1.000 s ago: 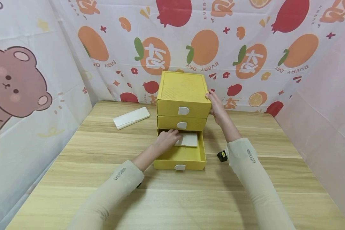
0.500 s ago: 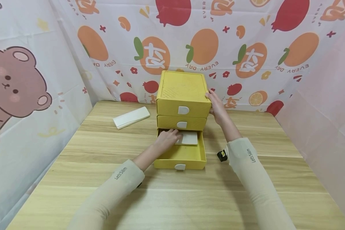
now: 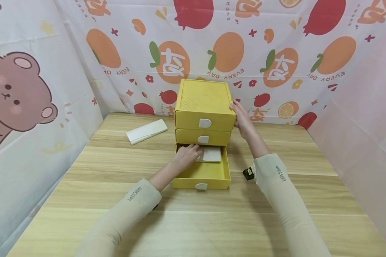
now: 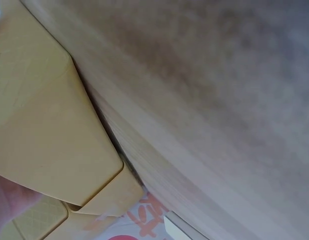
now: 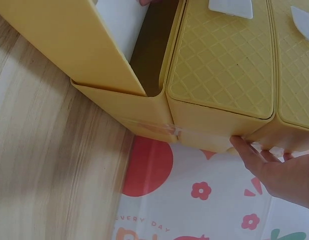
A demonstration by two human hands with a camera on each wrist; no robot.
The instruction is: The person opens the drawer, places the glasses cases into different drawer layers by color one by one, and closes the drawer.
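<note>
A yellow drawer unit stands on the table with its bottom drawer pulled out. My left hand reaches into that drawer and holds the left end of a flat white folded packet; its fingertips are partly hidden. In the right wrist view, the packet shows inside the drawer, with a bit of a finger at its edge. My right hand rests on the unit's right side near the top, fingers against the wall. The left wrist view shows mainly the drawer's outside.
A second white folded packet lies on the wooden table left of the unit. The two upper drawers, with white tabs, are closed. A fruit-print curtain hangs behind, and a bear-print curtain on the left.
The packet in the drawer has shifted slightly, its front edge now a little farther back. Both hands stay nearly in place.
</note>
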